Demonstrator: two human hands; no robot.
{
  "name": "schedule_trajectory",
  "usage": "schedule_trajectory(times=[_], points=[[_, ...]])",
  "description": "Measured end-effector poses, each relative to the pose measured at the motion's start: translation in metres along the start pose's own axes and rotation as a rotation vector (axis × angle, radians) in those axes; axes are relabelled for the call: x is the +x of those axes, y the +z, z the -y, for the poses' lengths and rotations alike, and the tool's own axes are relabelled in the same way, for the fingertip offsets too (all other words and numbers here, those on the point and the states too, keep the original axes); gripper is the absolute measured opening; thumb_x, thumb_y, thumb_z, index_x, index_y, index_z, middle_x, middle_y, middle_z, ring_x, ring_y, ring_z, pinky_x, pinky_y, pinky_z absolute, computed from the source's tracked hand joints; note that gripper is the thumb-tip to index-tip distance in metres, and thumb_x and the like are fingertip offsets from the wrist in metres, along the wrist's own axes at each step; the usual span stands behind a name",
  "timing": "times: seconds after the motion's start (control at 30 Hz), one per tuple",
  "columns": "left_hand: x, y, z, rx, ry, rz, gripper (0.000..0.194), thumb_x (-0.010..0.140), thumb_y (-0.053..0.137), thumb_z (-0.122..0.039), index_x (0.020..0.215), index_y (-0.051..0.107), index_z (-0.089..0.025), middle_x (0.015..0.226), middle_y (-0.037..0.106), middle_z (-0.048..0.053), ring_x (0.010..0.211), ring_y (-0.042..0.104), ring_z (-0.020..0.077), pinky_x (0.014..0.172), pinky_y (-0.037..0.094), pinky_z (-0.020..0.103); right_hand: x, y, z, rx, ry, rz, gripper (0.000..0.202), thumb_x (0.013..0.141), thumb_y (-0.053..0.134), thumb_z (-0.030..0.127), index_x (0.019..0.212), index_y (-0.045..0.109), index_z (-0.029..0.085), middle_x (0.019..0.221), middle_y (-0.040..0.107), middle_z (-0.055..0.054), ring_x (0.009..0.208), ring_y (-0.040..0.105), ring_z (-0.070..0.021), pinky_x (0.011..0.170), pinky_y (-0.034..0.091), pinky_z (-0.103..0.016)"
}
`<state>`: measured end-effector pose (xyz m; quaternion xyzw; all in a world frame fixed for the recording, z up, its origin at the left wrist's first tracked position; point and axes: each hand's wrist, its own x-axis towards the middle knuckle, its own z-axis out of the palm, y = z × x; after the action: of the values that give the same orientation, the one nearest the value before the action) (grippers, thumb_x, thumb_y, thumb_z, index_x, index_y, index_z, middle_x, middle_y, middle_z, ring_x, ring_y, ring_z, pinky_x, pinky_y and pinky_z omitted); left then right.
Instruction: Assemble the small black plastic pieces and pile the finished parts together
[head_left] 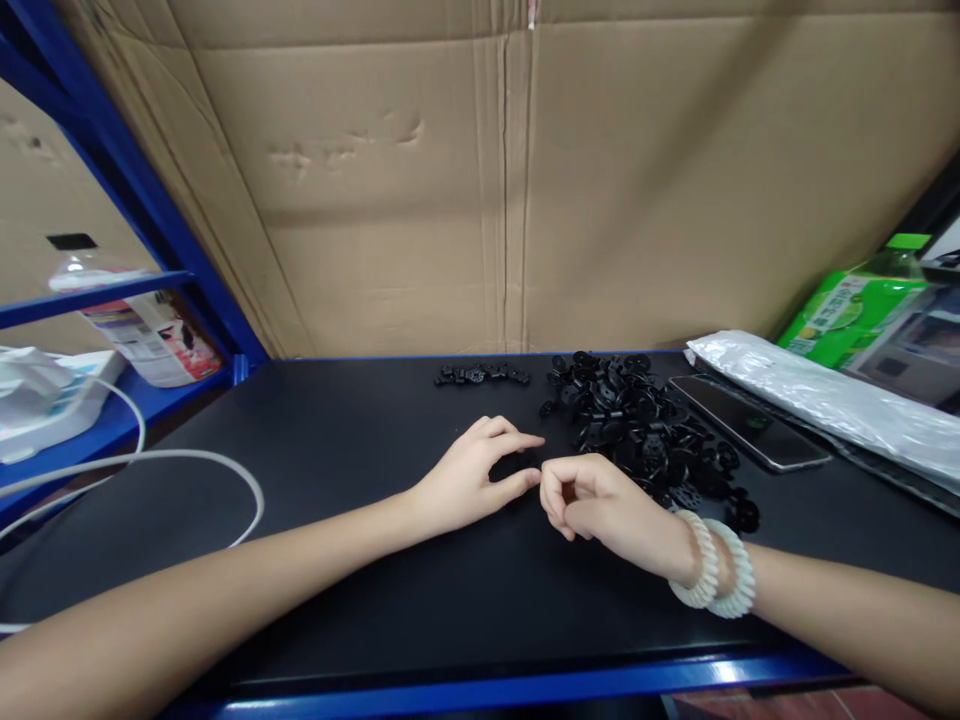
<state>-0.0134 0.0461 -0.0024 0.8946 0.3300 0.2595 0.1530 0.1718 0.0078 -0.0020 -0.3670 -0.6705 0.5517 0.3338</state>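
Note:
My left hand (pixel 474 482) is over the middle of the black tabletop (pixel 375 610), palm side down. Its index finger and thumb are stretched toward the right and apart, with nothing visible between them. The left thumb tip almost meets the knuckles of my right hand (pixel 600 510); whether they touch is unclear. The right hand's fingers are curled inward, and what they hold, if anything, is hidden. Just beyond the right hand lies a heap of small black plastic parts (pixel 622 400), many round and disc-like. A smaller row of black parts (pixel 482 375) lies near the back edge.
A phone (pixel 750 420) and a silvery plastic package (pixel 810 390) lie right of the heap, with a green-labelled bottle (pixel 855 310) behind. At left, a white cable (pixel 187 455) loops over the tabletop; a bottle (pixel 142 325) stands on a blue shelf. Cardboard (pixel 375 200) forms the back wall.

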Motion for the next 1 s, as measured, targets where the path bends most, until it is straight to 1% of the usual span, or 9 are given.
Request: schedule_trajectory(times=[0.13,0.23,0.3,0.4,0.53,0.6,0.7,0.87,1.0], points=[[0.000,0.001,-0.002,-0.013,0.016,-0.008,0.021,0.078,0.067,-0.022,0.099,0.068,-0.018,0.092,0.063,0.006,0.088,0.058,0.0218,0.080,0.049,0.034,0.001,0.000,-0.001,-0.005,0.005,-0.011,0.011,0.051,0.041,0.009,0.052,0.048,0.018,0.047,0.048,0.004,0.047,0.041,-0.0093,0.048,0.028,-0.023],[-0.002,0.001,-0.004,-0.040,0.037,-0.058,0.018,0.074,0.066,-0.014,0.091,0.066,-0.016,0.085,0.061,0.004,0.078,0.059,0.0173,0.071,0.050,0.028,0.002,-0.001,-0.001,0.016,0.015,-0.016,0.010,0.054,0.043,0.009,0.054,0.047,0.018,0.047,0.049,0.005,0.046,0.042,-0.0089,0.048,0.030,-0.022],[-0.004,0.000,-0.006,-0.058,0.053,-0.111,0.017,0.072,0.065,-0.012,0.089,0.064,-0.016,0.081,0.060,0.002,0.072,0.057,0.0149,0.065,0.050,0.025,0.002,-0.001,0.000,0.041,0.022,-0.014,0.008,0.058,0.044,0.011,0.057,0.045,0.019,0.050,0.050,0.004,0.047,0.044,-0.0091,0.047,0.032,-0.022],[-0.007,-0.002,-0.010,-0.081,0.088,-0.226,0.019,0.072,0.064,-0.011,0.091,0.062,-0.015,0.083,0.060,0.003,0.072,0.056,0.0144,0.064,0.049,0.026,0.001,0.000,0.002,0.086,0.025,-0.015,0.012,0.063,0.048,0.014,0.064,0.038,0.021,0.057,0.053,0.004,0.051,0.050,-0.0105,0.048,0.037,-0.023],[-0.009,-0.004,-0.014,-0.172,0.246,-0.366,0.023,0.072,0.067,-0.010,0.094,0.061,-0.015,0.087,0.062,0.005,0.076,0.058,0.0144,0.069,0.050,0.027,0.001,0.001,0.005,0.287,0.082,-0.019,0.018,0.076,0.054,0.025,0.079,0.037,0.022,0.068,0.057,0.003,0.062,0.061,-0.0147,0.058,0.046,-0.028],[-0.010,-0.003,-0.015,-0.221,0.306,-0.356,0.025,0.073,0.069,-0.011,0.096,0.062,-0.015,0.088,0.063,0.005,0.080,0.060,0.0153,0.072,0.051,0.028,0.002,0.001,0.007,0.382,0.106,0.015,0.020,0.080,0.055,0.032,0.088,0.040,0.021,0.075,0.059,0.001,0.066,0.064,-0.0160,0.063,0.047,-0.031],[-0.009,-0.002,-0.014,-0.263,0.323,-0.325,0.025,0.074,0.070,-0.010,0.096,0.062,-0.015,0.090,0.064,0.007,0.084,0.061,0.0167,0.075,0.052,0.030,0.004,0.000,0.007,0.427,0.098,0.080,0.023,0.083,0.055,0.035,0.094,0.044,0.018,0.081,0.058,-0.001,0.065,0.065,-0.0158,0.063,0.047,-0.031],[-0.008,-0.001,-0.014,-0.291,0.317,-0.311,0.022,0.075,0.067,-0.007,0.096,0.063,-0.014,0.090,0.064,0.008,0.084,0.061,0.0168,0.075,0.053,0.030,0.004,-0.002,0.003,0.446,0.079,0.105,0.021,0.084,0.056,0.030,0.097,0.048,0.015,0.086,0.056,-0.003,0.068,0.064,-0.0146,0.064,0.047,-0.030],[-0.008,-0.001,-0.016,-0.337,0.301,-0.272,0.023,0.076,0.070,-0.010,0.098,0.063,-0.012,0.095,0.065,0.010,0.088,0.062,0.0183,0.077,0.053,0.031,0.003,-0.003,0.003,0.424,0.061,0.127,0.019,0.083,0.056,0.024,0.098,0.050,0.015,0.089,0.054,-0.002,0.070,0.062,-0.0137,0.066,0.048,-0.030]])
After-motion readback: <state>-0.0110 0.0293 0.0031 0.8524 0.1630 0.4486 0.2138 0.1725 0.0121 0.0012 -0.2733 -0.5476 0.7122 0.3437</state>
